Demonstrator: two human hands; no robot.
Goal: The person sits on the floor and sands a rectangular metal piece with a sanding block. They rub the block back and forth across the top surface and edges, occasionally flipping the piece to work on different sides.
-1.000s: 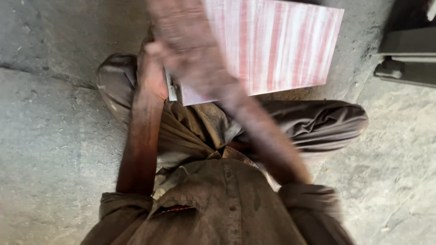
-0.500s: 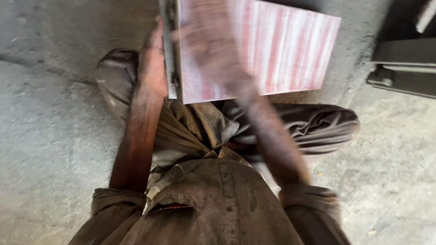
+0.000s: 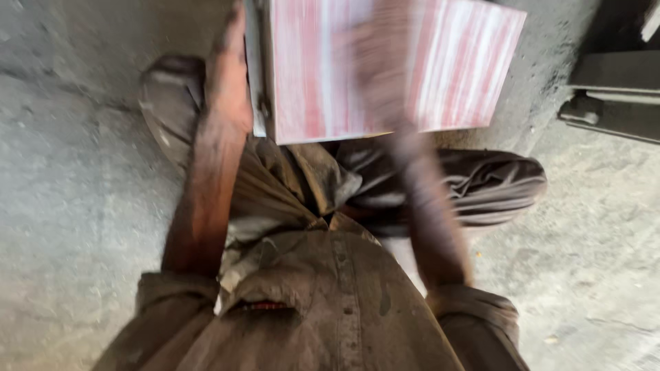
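the left hand (image 3: 230, 82) lies flat along the left edge of the red-and-white striped tile (image 3: 467, 69), fingers stretched up beside the grey side of the slab, pressing against it rather than wrapped round it. a second ago this hand sat lower and partly hidden under the other arm; half a second ago it had reached the tile's edge, and now it sits in the same place with the forearm straighter below it. just right of this hand the tile stands propped on the person's folded legs, its lower edge touching the dark trousers (image 3: 481, 185). it shows larger and higher in view than before. further right the right hand (image 3: 378, 48) is a blur over the tile's face, near its middle; whether it is spread or clenched i cannot tell. a second ago it crossed toward the tile's left top corner, so it has swept rightward over the surface. well to the right of that hand, a dark metal frame (image 3: 612, 103) rests on the concrete floor (image 3: 69, 206).
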